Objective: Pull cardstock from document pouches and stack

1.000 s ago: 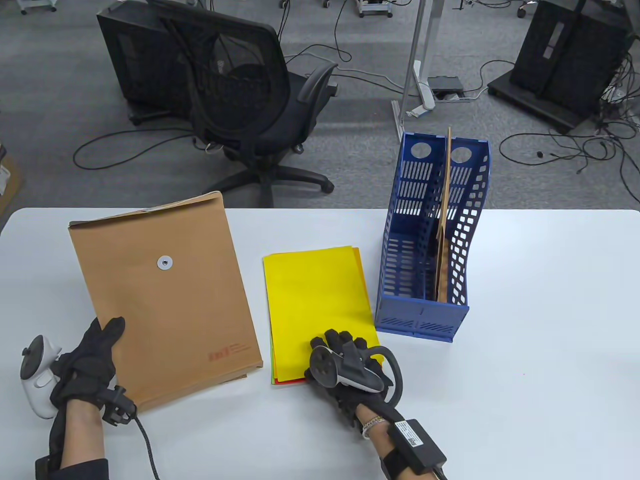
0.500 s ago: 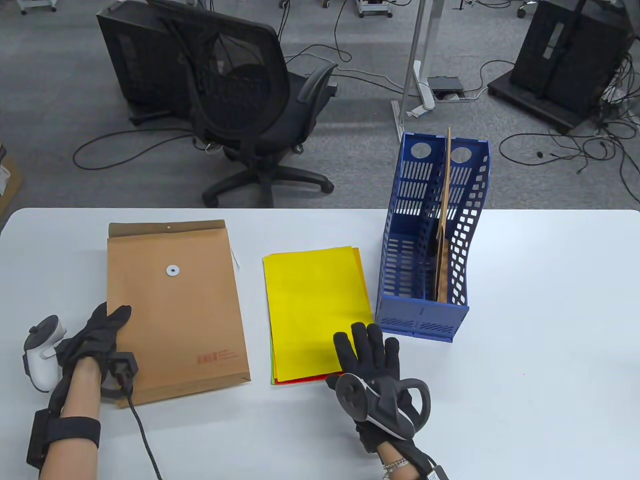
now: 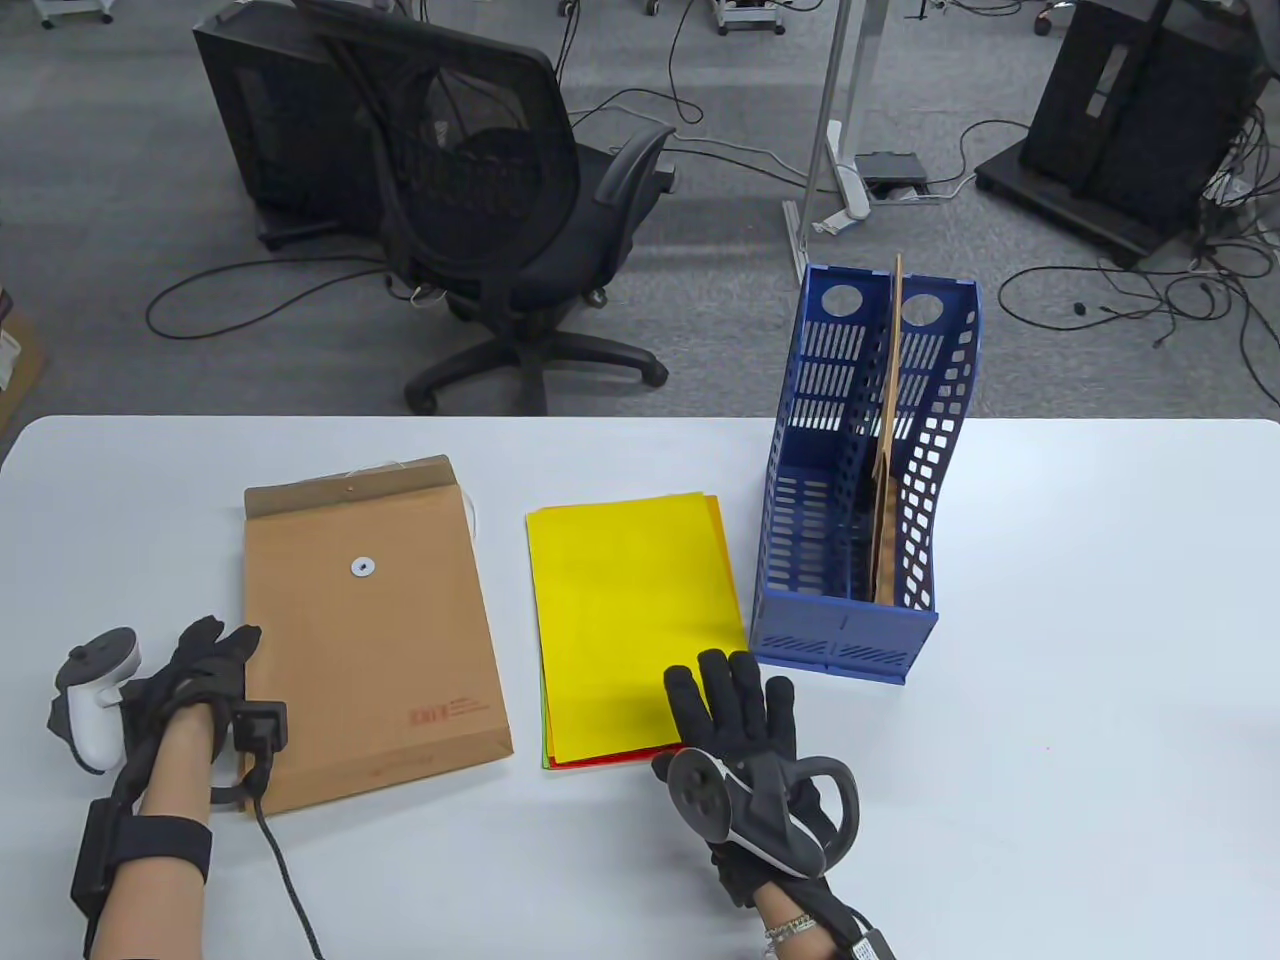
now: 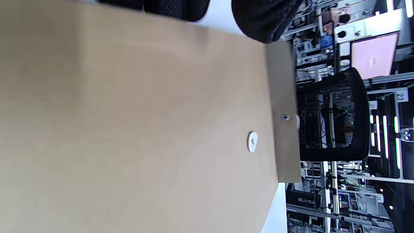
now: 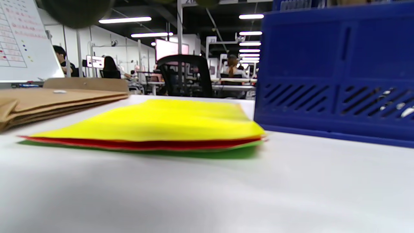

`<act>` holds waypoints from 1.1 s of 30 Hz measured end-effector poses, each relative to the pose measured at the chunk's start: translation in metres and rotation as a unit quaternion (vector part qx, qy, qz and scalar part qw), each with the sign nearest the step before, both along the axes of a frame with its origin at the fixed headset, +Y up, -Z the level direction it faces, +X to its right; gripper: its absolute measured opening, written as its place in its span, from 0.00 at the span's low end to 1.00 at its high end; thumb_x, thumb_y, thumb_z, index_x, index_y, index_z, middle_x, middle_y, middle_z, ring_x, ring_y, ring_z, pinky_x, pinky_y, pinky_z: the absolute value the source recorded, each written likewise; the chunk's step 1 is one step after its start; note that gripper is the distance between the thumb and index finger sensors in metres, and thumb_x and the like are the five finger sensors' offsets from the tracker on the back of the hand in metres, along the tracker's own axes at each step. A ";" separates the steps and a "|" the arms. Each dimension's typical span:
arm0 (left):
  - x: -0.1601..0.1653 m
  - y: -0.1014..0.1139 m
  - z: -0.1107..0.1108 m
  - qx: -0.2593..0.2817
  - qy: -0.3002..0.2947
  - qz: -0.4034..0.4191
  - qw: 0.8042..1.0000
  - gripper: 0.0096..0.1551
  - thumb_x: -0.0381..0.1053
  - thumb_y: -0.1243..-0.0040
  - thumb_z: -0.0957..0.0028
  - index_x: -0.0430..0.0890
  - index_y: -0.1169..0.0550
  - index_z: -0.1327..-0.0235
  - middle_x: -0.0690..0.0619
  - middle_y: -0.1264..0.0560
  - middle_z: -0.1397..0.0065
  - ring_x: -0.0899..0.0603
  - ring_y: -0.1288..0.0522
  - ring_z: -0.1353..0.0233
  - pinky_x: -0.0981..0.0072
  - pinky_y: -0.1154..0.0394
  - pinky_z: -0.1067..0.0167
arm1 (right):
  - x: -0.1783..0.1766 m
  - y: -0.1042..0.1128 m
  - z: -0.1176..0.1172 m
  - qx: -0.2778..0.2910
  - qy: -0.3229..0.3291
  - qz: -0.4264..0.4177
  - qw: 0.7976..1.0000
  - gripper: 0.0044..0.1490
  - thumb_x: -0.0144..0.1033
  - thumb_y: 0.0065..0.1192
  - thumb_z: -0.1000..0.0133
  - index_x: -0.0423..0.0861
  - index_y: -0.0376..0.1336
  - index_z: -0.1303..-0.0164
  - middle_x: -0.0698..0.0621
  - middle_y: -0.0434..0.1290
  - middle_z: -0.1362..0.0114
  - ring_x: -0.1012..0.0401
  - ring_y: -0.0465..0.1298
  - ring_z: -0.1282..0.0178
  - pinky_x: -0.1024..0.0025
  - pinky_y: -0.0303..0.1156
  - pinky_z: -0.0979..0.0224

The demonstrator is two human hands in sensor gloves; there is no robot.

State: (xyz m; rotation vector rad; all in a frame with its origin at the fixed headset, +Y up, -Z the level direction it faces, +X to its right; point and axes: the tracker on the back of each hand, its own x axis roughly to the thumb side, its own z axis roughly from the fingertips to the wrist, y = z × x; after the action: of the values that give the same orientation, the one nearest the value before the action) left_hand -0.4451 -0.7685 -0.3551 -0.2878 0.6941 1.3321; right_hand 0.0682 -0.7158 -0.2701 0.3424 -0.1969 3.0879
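A brown document pouch (image 3: pixel 375 640) lies flat on the white table (image 3: pixel 1050 700) at the left, flap end away from me. It fills the left wrist view (image 4: pixel 136 123). My left hand (image 3: pixel 215 650) touches its left edge with loose fingers (image 4: pixel 258 19). A stack of cardstock (image 3: pixel 635 610), yellow on top with red and green beneath, lies in the middle; it also shows in the right wrist view (image 5: pixel 155 123). My right hand (image 3: pixel 725 700) lies flat and spread, its fingers resting on the stack's near right corner. Another brown pouch (image 3: pixel 888 450) stands in the blue file holder (image 3: pixel 850 610).
The blue file holder (image 5: pixel 336 71) stands just right of the stack, close to my right hand. A black office chair (image 3: pixel 500 200) is beyond the table's far edge. A cable (image 3: pixel 285 880) runs from my left wrist to the near edge.
The pouch went from tilted up to lying flat and slid a little right. My left hand loosened at its edge. My right hand moved to the stack's near right corner and spread flat.
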 end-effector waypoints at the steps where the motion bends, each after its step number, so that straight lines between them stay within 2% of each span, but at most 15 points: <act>1: 0.003 0.003 -0.001 0.009 -0.006 -0.009 1.000 0.46 0.59 0.45 0.39 0.57 0.57 0.19 0.47 0.54 0.13 0.38 0.50 0.13 0.44 0.48 0.21 | 0.000 0.000 0.000 0.000 -0.001 -0.003 1.000 0.50 0.57 0.52 0.43 0.54 0.41 0.13 0.45 0.43 0.11 0.45 0.41 0.14 0.43 0.36 0.19; 4: 0.016 0.014 -0.002 0.028 -0.036 -0.080 0.996 0.49 0.60 0.44 0.40 0.58 0.61 0.21 0.49 0.67 0.13 0.36 0.71 0.16 0.41 0.65 0.24 | 0.001 -0.001 -0.001 -0.001 -0.002 -0.005 1.000 0.50 0.58 0.51 0.43 0.54 0.41 0.13 0.45 0.43 0.11 0.45 0.41 0.14 0.44 0.36 0.19; 8: 0.051 0.039 0.000 0.099 -0.101 -0.198 0.970 0.47 0.65 0.50 0.41 0.63 0.63 0.22 0.53 0.75 0.16 0.42 0.85 0.24 0.43 0.77 0.31 | 0.001 -0.001 -0.001 0.007 -0.006 -0.003 1.000 0.50 0.58 0.51 0.43 0.54 0.39 0.13 0.45 0.41 0.11 0.45 0.39 0.14 0.44 0.36 0.19; 12: 0.098 0.076 0.011 0.179 -0.191 -0.303 0.916 0.45 0.67 0.53 0.41 0.64 0.62 0.22 0.54 0.75 0.16 0.43 0.85 0.25 0.42 0.78 0.34 | 0.004 -0.001 0.000 0.014 -0.010 -0.008 1.000 0.51 0.59 0.50 0.43 0.55 0.38 0.13 0.46 0.40 0.11 0.46 0.38 0.14 0.44 0.36 0.19; 14: 0.129 0.090 0.024 0.216 -0.246 -0.340 0.882 0.46 0.67 0.53 0.41 0.64 0.63 0.22 0.53 0.74 0.16 0.42 0.82 0.23 0.41 0.76 0.33 | 0.007 0.000 -0.001 0.017 -0.015 -0.012 1.000 0.51 0.59 0.50 0.43 0.55 0.37 0.13 0.46 0.40 0.11 0.46 0.39 0.14 0.45 0.36 0.18; 18: 0.182 0.085 0.054 0.246 -0.333 -0.350 0.840 0.45 0.67 0.53 0.41 0.65 0.63 0.22 0.53 0.73 0.15 0.42 0.82 0.22 0.40 0.76 0.33 | 0.012 0.003 -0.003 0.022 -0.026 -0.028 0.999 0.51 0.59 0.49 0.43 0.56 0.37 0.13 0.46 0.40 0.10 0.46 0.39 0.14 0.45 0.36 0.18; 20: 0.204 0.074 0.070 0.236 -0.370 -0.348 0.828 0.45 0.67 0.54 0.41 0.64 0.62 0.21 0.53 0.73 0.15 0.41 0.81 0.22 0.40 0.76 0.33 | 0.016 0.004 -0.006 0.017 -0.031 -0.037 0.999 0.51 0.60 0.49 0.43 0.56 0.37 0.13 0.47 0.40 0.10 0.47 0.38 0.13 0.46 0.36 0.17; 22: 0.222 0.060 0.085 0.248 -0.391 -0.350 0.814 0.43 0.67 0.53 0.41 0.64 0.58 0.20 0.51 0.66 0.13 0.40 0.78 0.20 0.39 0.73 0.32 | 0.022 0.008 -0.011 0.010 -0.037 -0.037 0.999 0.51 0.60 0.49 0.42 0.57 0.37 0.13 0.47 0.40 0.10 0.47 0.39 0.13 0.46 0.37 0.16; 25: 0.233 0.045 0.097 0.239 -0.402 -0.366 0.804 0.43 0.67 0.53 0.42 0.63 0.57 0.20 0.49 0.66 0.13 0.39 0.77 0.20 0.38 0.72 0.32 | 0.038 0.021 -0.019 0.017 -0.068 -0.048 0.996 0.52 0.61 0.48 0.42 0.59 0.33 0.13 0.49 0.39 0.09 0.49 0.38 0.12 0.48 0.36 0.15; 28: 0.233 0.042 0.097 0.232 -0.399 -0.379 0.802 0.44 0.67 0.53 0.42 0.63 0.58 0.20 0.50 0.66 0.13 0.39 0.77 0.20 0.39 0.72 0.32 | 0.057 0.037 -0.030 0.009 -0.106 -0.085 0.991 0.54 0.63 0.46 0.41 0.61 0.27 0.14 0.51 0.33 0.09 0.51 0.33 0.11 0.50 0.33 0.13; 33: 0.227 0.034 0.092 0.217 -0.396 -0.346 0.822 0.43 0.66 0.53 0.42 0.63 0.58 0.20 0.50 0.66 0.13 0.39 0.78 0.21 0.39 0.73 0.32 | 0.089 0.070 -0.051 0.057 -0.154 -0.157 0.974 0.57 0.64 0.45 0.40 0.57 0.22 0.15 0.50 0.27 0.10 0.50 0.29 0.12 0.51 0.31 0.12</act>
State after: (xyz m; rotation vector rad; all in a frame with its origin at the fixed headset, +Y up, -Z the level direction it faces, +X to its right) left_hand -0.2181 -0.7349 -0.2633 -0.1636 -0.2303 0.5327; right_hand 0.1569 -0.6459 -0.3212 -0.1575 -0.3952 2.8018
